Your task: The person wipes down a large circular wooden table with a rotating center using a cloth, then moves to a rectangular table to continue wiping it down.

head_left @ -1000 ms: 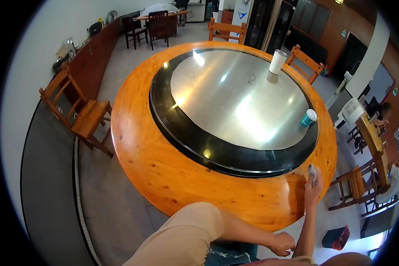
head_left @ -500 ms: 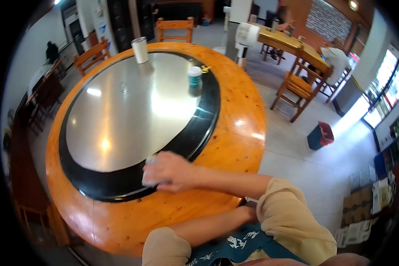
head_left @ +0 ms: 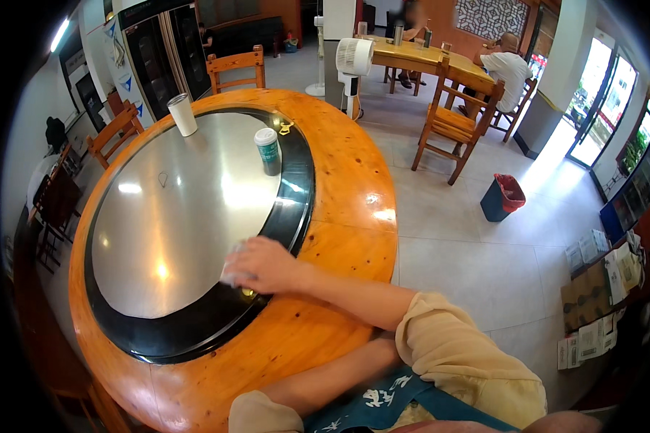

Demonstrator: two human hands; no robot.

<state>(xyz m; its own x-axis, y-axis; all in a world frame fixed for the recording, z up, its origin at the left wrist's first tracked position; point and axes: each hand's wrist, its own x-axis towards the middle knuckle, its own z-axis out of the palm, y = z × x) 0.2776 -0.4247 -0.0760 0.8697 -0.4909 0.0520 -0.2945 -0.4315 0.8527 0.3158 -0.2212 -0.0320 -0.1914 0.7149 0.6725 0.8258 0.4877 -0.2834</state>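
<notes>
My right hand [head_left: 261, 264] reaches across the round wooden table [head_left: 343, 216] and presses a white cloth [head_left: 231, 270] onto the near edge of the silver turntable [head_left: 173, 209], beside its black rim [head_left: 296, 202]. A small yellow spot [head_left: 247, 292] shows just under the hand. My left forearm [head_left: 332, 375] lies across my body, and its hand is hidden behind my right sleeve. On the far side of the turntable stand a white paper cup [head_left: 183, 114] and a green canister with a white lid [head_left: 269, 151].
Wooden chairs [head_left: 235, 66] stand around the table, and one more chair [head_left: 455, 126] is to the right. Beyond it are a white floor fan [head_left: 354, 58], a dark bin with a red liner [head_left: 503, 196], and people seated at a yellow table [head_left: 426, 54].
My right hand has left the wooden rim and now rests with the cloth on the turntable's edge. The view has swung around the table.
</notes>
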